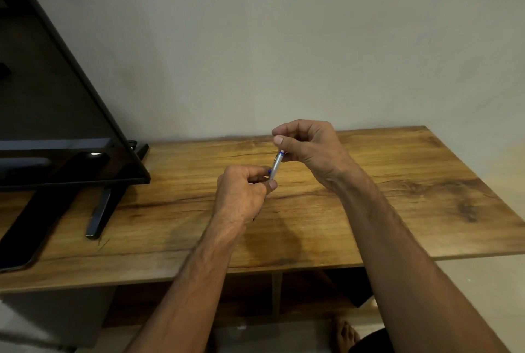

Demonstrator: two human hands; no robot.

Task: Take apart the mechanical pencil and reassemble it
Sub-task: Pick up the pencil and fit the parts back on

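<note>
The mechanical pencil (275, 165) is a slim silver barrel with blue trim, held tilted above the wooden table (397, 196). My left hand (241, 193) grips its lower end, fingers curled around it, so the tip is hidden. My right hand (306, 145) pinches the upper end, where a blue ring shows, between thumb and fingers. Only the middle of the barrel is visible between the two hands.
A black flat screen (56, 96) stands on the left of the table, with its stand foot (102, 210) reaching towards the front edge. A dark flat device (31, 233) lies at the far left. A plain wall runs behind. A bare foot (343, 335) shows below the table.
</note>
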